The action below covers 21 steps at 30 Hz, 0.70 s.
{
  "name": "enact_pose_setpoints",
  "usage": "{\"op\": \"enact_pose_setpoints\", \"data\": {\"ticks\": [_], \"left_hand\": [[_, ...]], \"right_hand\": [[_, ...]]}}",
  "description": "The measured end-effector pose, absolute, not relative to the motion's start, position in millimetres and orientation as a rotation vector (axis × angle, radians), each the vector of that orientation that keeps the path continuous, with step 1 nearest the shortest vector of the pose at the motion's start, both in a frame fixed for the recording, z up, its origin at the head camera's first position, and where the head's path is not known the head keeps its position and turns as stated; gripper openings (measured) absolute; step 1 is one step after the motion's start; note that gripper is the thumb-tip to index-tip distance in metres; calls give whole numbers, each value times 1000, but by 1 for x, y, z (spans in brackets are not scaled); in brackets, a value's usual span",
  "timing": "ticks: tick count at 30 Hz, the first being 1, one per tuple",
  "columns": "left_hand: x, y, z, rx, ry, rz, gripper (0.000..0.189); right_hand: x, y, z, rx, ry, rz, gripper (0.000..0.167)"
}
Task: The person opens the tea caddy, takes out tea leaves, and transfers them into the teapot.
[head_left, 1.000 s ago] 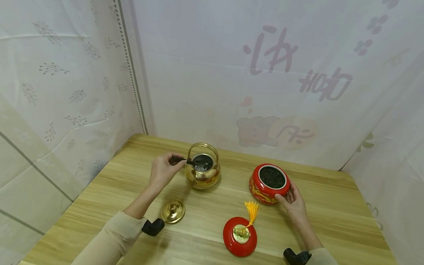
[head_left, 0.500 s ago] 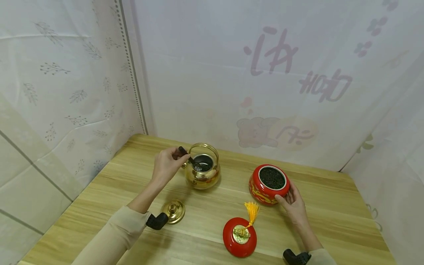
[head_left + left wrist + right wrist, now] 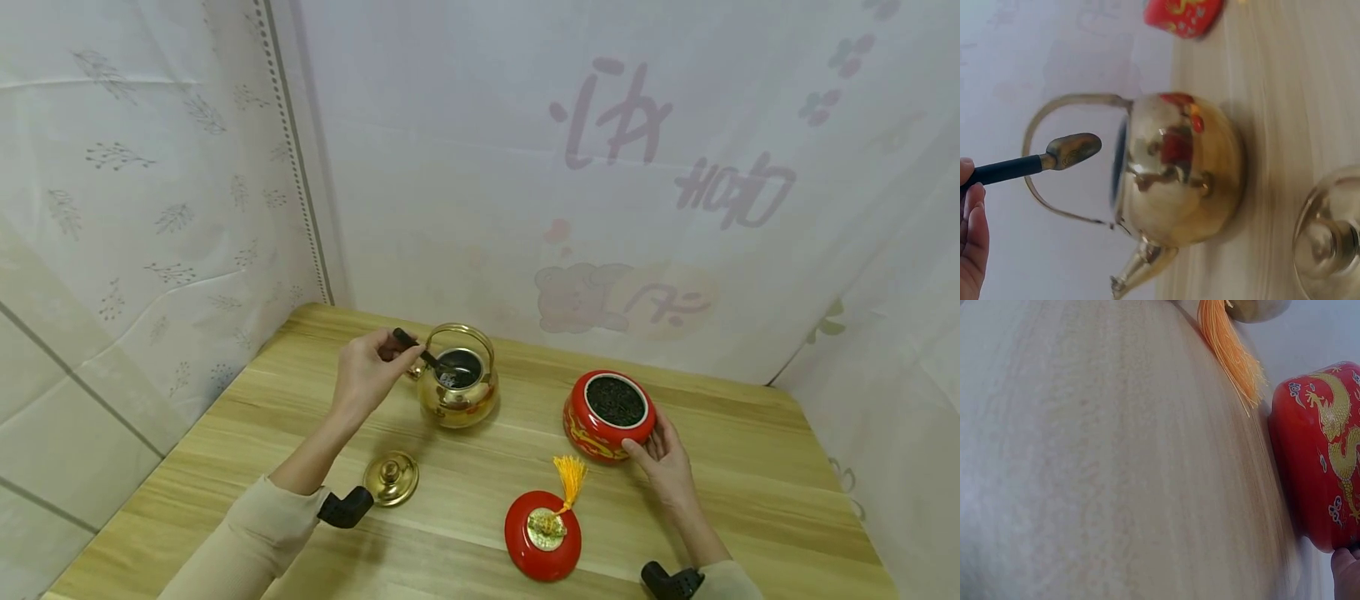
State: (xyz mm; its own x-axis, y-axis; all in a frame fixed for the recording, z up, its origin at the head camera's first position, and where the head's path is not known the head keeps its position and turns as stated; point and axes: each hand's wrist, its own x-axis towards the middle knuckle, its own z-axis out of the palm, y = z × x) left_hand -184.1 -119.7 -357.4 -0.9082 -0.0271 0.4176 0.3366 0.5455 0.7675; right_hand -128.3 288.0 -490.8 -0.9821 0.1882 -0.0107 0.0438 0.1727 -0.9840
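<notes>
My left hand [image 3: 365, 372] pinches the black handle of a small tea scoop [image 3: 1010, 170] between thumb and fingers. The scoop's bronze-coloured bowl hangs over the mouth of a golden kettle [image 3: 459, 406], and no leaves show on it in the left wrist view. The kettle stands upright without its lid, its hoop handle raised. My right hand [image 3: 670, 471] holds the right side of a red tea jar [image 3: 592, 437], thumb in front. Dark tea leaves [image 3: 615, 400] lie inside the jar. In the right wrist view the jar's wall shows a gold dragon, with only a fingertip visible.
The golden kettle lid [image 3: 391, 478] lies on the wooden table [image 3: 465, 508] left of the middle. The red jar lid [image 3: 525, 550], with its yellow tassel [image 3: 571, 479], lies near the front. Printed cloth [image 3: 450, 167] hangs behind the table.
From nearly level, the scoop's handle has tipped up, turning its bowl down into the kettle's mouth. Since then my left hand has drawn back slightly left. My right hand and the jar have stayed put.
</notes>
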Motion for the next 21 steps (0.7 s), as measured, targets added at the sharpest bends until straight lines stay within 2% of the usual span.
{"op": "enact_pose_setpoints", "data": {"ticks": [11, 21], "left_hand": [[-168, -76, -346, -409, -2295, -1669, 17], [-172, -2, -372, -523, -2253, -1776, 14]], "right_hand": [[-129, 290, -492, -242, -2323, 1939, 82], [-131, 290, -494, -252, -2318, 1927, 83]]}}
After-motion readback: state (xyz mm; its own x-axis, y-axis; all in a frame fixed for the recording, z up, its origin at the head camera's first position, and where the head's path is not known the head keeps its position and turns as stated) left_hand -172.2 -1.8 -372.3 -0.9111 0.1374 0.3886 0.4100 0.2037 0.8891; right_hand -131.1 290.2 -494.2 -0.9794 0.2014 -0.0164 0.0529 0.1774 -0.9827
